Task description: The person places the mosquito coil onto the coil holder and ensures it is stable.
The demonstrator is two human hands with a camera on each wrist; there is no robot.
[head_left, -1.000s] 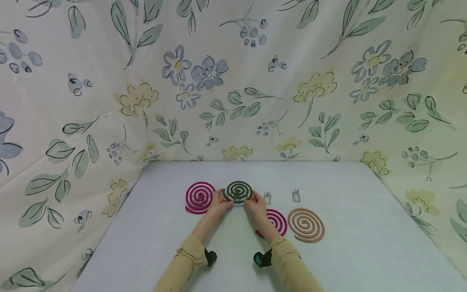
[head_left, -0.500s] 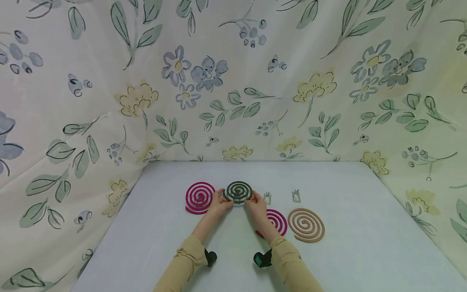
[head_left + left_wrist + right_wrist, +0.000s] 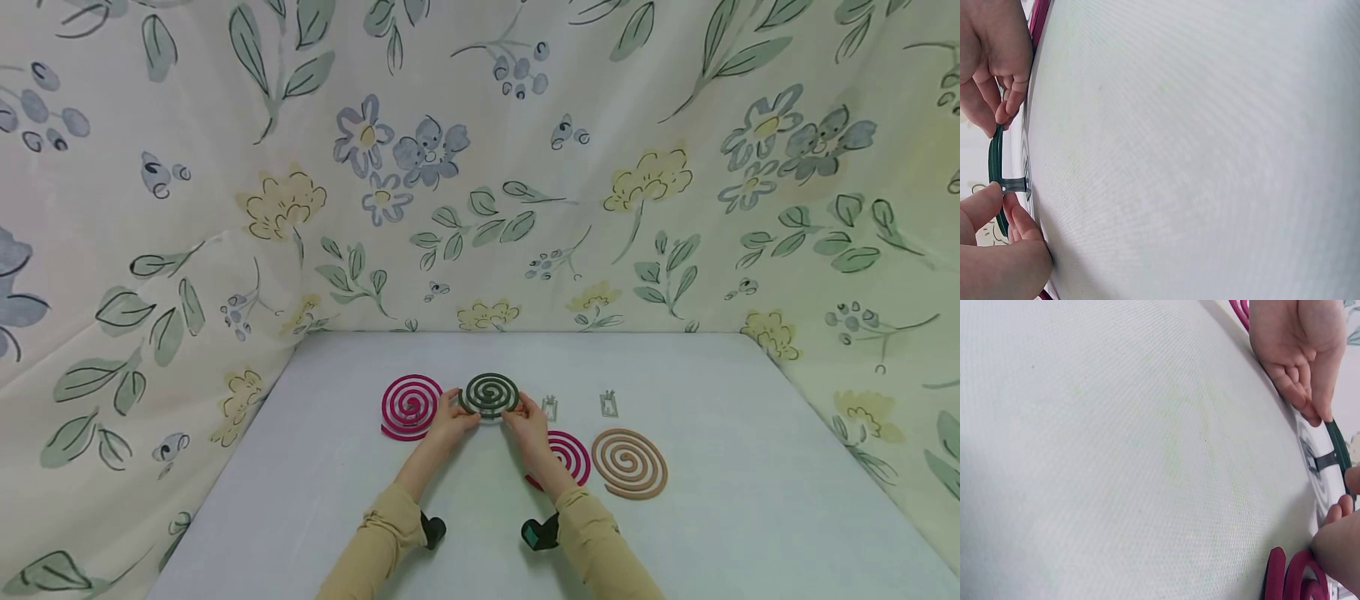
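Observation:
A dark green mosquito coil [image 3: 490, 392] is held level over the white table between my two hands. My left hand [image 3: 452, 423] pinches its left edge between thumb and fingers. On the opposite edge, my right hand [image 3: 531, 427] has a like pinch. Under the coil, in the left wrist view, a small metal coil stand [image 3: 1015, 185] reaches from it down to the tabletop. A magenta coil [image 3: 412, 406] lies just left of my left hand. Another magenta coil [image 3: 588, 460] is partly covered by my right forearm.
Right of that lies a tan coil [image 3: 626, 456]. Two flat metal coil stands, one close to my right hand [image 3: 550, 407] and one farther right, rest on the white table [image 3: 750, 517]. A floral curtain [image 3: 525, 267] hangs behind the table's far edge.

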